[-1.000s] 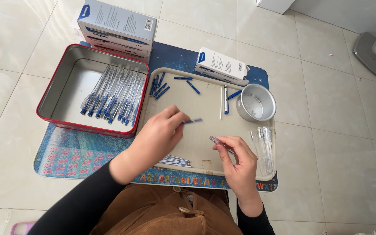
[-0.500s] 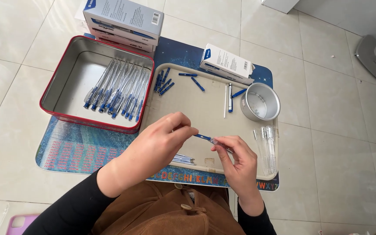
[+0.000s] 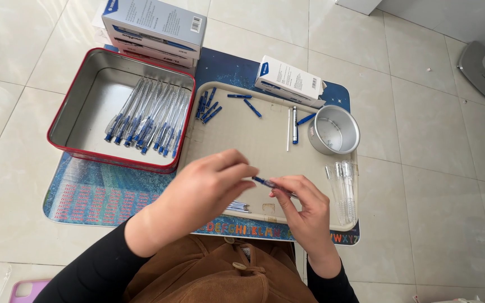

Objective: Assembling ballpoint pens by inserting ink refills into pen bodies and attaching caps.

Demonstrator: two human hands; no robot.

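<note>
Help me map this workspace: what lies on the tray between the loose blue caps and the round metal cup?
In the head view, between the blue caps and the metal cup lie two stray caps, a thin refill and one pen on the beige tray.

Mostly hidden inside the right hand (image 3: 304,210): the pen (image 3: 266,182), only its blue end showing toward the left hand (image 3: 206,191). Covered just below that grip: most of a small bundle of refills (image 3: 237,206). Cut off by the top edge, far from the grip: the stacked boxes (image 3: 155,25). Too blurred to tell how the fingertips meet.
</note>
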